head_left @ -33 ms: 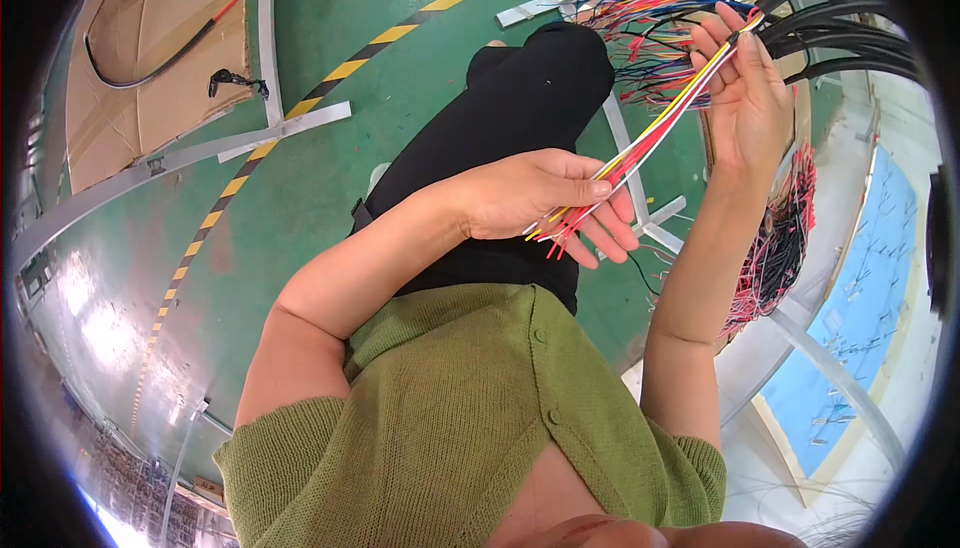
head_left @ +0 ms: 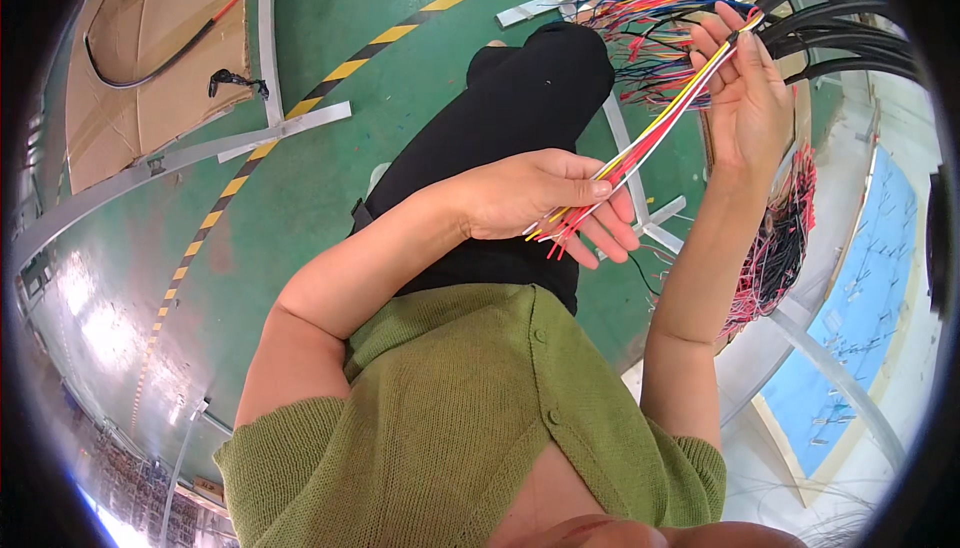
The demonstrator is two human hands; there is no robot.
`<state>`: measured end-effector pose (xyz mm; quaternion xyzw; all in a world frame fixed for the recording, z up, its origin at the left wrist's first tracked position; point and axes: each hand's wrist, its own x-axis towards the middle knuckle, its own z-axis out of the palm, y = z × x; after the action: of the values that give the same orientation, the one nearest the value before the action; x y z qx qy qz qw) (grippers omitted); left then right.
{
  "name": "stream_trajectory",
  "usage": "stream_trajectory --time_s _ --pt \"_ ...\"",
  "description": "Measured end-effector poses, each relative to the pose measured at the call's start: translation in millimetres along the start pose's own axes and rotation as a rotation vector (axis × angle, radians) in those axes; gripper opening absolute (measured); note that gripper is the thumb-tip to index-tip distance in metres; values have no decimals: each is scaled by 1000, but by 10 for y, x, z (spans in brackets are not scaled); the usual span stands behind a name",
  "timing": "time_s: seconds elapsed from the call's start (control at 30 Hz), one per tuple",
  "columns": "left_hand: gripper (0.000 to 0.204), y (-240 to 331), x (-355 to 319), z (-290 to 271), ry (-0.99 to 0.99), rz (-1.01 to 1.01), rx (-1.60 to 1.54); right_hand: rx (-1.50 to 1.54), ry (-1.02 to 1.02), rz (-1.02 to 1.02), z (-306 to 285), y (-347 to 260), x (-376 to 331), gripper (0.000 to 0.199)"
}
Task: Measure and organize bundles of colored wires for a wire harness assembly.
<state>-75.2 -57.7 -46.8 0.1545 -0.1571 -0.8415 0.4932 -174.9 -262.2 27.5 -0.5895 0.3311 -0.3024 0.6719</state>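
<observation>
Head view: left hand (head_left: 545,198) pinches the loose ends of a red and yellow wire bundle (head_left: 655,133); right hand (head_left: 745,88) grips the same bundle higher up, stretching it taut between the 2 hands. Beyond the right hand, coloured wires (head_left: 650,18) and black cables (head_left: 850,18) fan out. Green floor (head_left: 300,208) lies beneath.

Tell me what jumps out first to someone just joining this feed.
A taut bundle of thin red, yellow and white wires runs diagonally across the upper middle, pinched at its lower end by the left hand and held higher up by the right hand. Behind it, top right, a tangle of multicoloured wires fans from thick black cables.
</observation>
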Motion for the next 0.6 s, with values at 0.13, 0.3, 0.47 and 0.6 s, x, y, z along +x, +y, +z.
stream_trajectory --time_s 0.13,0.3,0.47,0.6 --pt "34 -11 6 -5 7 18 6 27 -11 18 7 -1 18 35" --pt "34 -21 6 -17 -9 28 9 11 -5 8 -35 14 49 34" --pt "34 -7 -12 2 11 18 12 -1 -26 15 -58 14 62 34" --pt "35 -52 -2 -37 -32 53 -13 4 -41 12 -101 3 64 34"
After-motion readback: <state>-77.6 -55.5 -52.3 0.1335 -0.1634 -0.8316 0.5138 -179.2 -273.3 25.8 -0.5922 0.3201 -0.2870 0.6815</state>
